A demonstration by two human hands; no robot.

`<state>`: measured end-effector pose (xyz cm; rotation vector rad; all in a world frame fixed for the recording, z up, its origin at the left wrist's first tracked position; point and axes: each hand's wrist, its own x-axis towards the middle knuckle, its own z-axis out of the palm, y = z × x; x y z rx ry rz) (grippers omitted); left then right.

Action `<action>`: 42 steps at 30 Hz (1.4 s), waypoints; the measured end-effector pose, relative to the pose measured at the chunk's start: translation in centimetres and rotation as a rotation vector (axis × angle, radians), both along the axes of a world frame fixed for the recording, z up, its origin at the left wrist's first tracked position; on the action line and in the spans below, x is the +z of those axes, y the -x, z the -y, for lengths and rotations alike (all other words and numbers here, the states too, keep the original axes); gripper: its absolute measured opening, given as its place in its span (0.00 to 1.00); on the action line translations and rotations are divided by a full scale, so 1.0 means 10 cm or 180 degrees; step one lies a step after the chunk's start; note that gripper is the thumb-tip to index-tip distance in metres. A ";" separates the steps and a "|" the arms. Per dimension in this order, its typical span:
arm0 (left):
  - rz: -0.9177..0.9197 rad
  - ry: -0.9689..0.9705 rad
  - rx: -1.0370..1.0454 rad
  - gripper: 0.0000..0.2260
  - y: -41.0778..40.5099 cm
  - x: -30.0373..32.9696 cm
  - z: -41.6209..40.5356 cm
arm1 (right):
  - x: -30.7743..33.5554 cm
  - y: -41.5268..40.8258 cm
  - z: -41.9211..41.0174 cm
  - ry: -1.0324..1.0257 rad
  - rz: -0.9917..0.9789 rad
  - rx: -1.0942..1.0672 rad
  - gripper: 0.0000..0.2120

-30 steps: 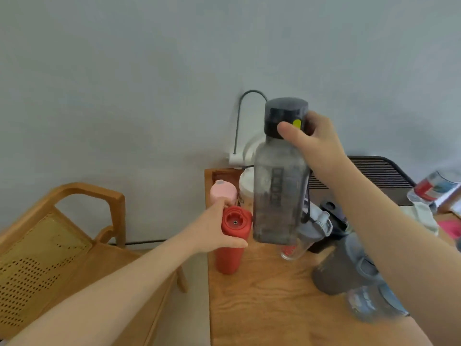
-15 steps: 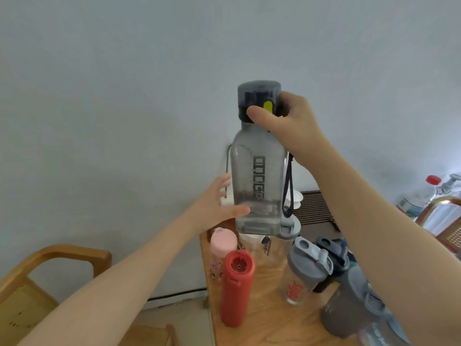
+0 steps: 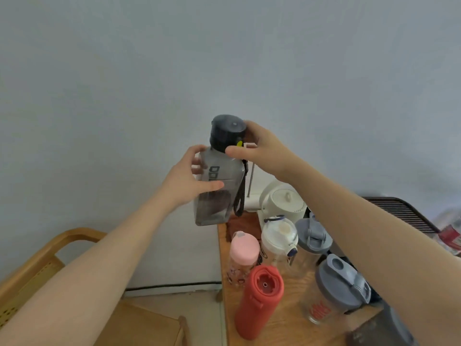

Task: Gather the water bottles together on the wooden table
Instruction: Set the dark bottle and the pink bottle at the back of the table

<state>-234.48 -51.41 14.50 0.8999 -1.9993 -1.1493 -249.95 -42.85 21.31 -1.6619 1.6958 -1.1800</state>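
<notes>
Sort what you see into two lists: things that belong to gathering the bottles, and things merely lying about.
Belonging: grey bottle held in left hand and right hand; red bottle; pink bottle; shaker bottle; wooden table.
Lying about: white kettle; wooden chair; black rack.

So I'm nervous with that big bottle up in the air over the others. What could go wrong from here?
The grey bottle, held by the left hand and right hand, hangs past the table edge, so a slip could send it to the floor. Lowering it could topple the pink bottle or red bottle.
</notes>
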 end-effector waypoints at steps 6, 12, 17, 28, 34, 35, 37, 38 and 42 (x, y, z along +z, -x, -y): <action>0.0238 -0.0410 0.0452 0.36 0.03 -0.84 0.22 | -0.62 0.27 0.06 -0.1791 -0.1650 -0.0186 0.31; 0.0228 -0.0771 0.0232 0.36 0.22 -1.26 0.23 | -1.06 0.52 -0.29 -0.2892 -0.2446 0.0268 0.42; 0.0212 -0.1059 -0.0160 0.36 0.45 -1.37 0.15 | -1.20 0.60 -0.32 -0.2667 -0.3032 0.0165 0.38; 0.0305 -0.1142 -0.1040 0.33 0.60 -1.57 0.03 | -1.32 0.66 -0.28 -0.2226 -0.3454 -0.0116 0.36; 0.0450 -0.1207 -0.1146 0.35 0.59 -1.56 0.03 | -1.40 0.76 -0.22 -0.1808 -0.2952 -0.0486 0.31; 0.0499 -0.1222 -0.1154 0.35 0.58 -1.55 0.02 | -1.40 0.77 -0.23 -0.1759 -0.2839 -0.0550 0.31; 0.0569 -0.1235 -0.1160 0.37 0.57 -1.54 0.00 | -1.42 0.79 -0.24 -0.1607 -0.2589 -0.0720 0.31; 0.0587 -0.1234 -0.1155 0.39 0.56 -1.55 -0.02 | -1.43 0.80 -0.26 -0.1513 -0.2464 -0.0809 0.32; 0.0716 -0.1318 -0.0957 0.39 0.46 -1.59 -0.08 | -1.49 0.81 -0.38 -0.1519 -0.2168 -0.1101 0.45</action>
